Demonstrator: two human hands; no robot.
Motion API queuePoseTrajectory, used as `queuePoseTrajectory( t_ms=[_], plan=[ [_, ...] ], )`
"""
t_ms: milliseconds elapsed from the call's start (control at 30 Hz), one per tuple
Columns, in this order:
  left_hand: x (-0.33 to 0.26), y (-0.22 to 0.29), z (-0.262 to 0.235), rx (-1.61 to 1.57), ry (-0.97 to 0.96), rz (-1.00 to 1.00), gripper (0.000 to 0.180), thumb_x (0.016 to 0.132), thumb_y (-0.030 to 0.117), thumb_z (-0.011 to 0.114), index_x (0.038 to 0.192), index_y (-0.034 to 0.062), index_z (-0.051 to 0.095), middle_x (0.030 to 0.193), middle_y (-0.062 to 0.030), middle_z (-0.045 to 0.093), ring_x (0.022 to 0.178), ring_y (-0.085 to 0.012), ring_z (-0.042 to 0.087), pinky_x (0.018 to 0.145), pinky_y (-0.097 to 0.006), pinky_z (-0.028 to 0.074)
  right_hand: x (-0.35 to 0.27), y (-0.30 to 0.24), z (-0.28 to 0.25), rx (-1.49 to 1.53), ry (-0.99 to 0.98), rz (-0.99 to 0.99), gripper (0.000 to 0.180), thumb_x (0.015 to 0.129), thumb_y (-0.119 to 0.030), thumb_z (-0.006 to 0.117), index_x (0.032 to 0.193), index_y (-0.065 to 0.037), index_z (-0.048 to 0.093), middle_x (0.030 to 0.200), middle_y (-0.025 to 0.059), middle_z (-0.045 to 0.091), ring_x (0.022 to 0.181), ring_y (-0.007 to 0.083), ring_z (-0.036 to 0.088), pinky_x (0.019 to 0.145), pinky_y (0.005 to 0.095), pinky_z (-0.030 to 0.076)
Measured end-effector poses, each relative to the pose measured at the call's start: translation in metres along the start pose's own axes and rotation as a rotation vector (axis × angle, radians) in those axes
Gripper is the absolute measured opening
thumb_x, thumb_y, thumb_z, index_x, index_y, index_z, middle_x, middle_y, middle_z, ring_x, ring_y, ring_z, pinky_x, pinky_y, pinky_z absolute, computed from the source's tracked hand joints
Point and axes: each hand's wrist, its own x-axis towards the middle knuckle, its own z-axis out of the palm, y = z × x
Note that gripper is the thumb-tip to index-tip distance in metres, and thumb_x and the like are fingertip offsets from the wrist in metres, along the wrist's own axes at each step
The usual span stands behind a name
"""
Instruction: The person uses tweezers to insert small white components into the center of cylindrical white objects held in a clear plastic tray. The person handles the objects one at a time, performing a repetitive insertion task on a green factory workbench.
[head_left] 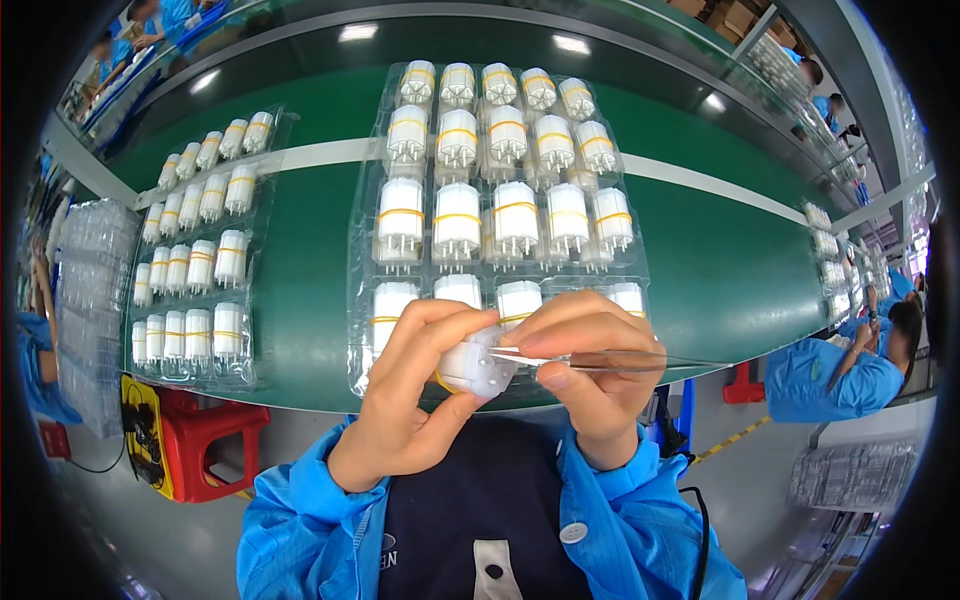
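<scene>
My left hand [405, 400] is closed around a white cylindrical plug-like part [478, 370], its pinned end facing toward my right. My right hand [600, 350] pinches a pair of metal tweezers [590, 360], whose tips touch or nearly touch that end. Just beyond both hands lies a clear plastic tray [362, 290] with rows of similar white parts [457, 220]. Each of these has a yellow band around it and metal pins at one end. The nearest row is partly hidden behind my fingers.
Another clear tray [250, 365] of banded white parts sits to the left on the green work surface [310, 230]. Stacked clear trays [95, 300] stand farther left. A red stool [215, 440] is below the bench edge. A co-worker in blue [835, 380] sits at right.
</scene>
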Motion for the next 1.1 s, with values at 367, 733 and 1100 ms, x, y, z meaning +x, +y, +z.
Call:
queuePoseTrajectory(
  t_ms=[367,733,1100],
  plan=[
    [-0.0024,-0.0027,-0.0013,-0.093,-0.014,-0.035,0.053,0.075,-0.002,0.065,0.127,-0.005,0.053,0.116,-0.0193,0.053,0.105,-0.0298,0.056,0.09,-0.037,0.045,0.0033,-0.0027,-0.0007,-0.014,-0.028,0.044,0.016,0.073,0.001,0.072,0.089,0.002,0.072,0.088,0.0151,0.071,0.079,0.0245,0.069,0.069,0.031,0.055],
    [-0.0004,-0.0027,-0.0012,-0.059,-0.022,-0.007,0.053,0.075,-0.001,0.066,0.126,-0.0046,0.054,0.116,-0.0194,0.054,0.104,-0.0305,0.056,0.09,-0.037,0.045,0.0012,-0.0024,-0.001,-0.002,0.002,0.028,0.017,0.073,0.001,0.073,0.09,0.003,0.072,0.088,0.0154,0.071,0.079,0.025,0.069,0.069,0.0317,0.056],
    [0.0016,-0.0026,-0.0001,-0.038,-0.02,0.013,0.055,0.072,-0.005,0.065,0.126,-0.0048,0.054,0.115,-0.0196,0.053,0.104,-0.0319,0.056,0.09,-0.037,0.046,-0.0029,0.0018,0.0032,0.035,0.09,0.05,0.013,0.076,0.005,0.07,0.089,0.003,0.07,0.086,0.0166,0.071,0.08,0.0236,0.069,0.069,0.0302,0.055]
  ],
)
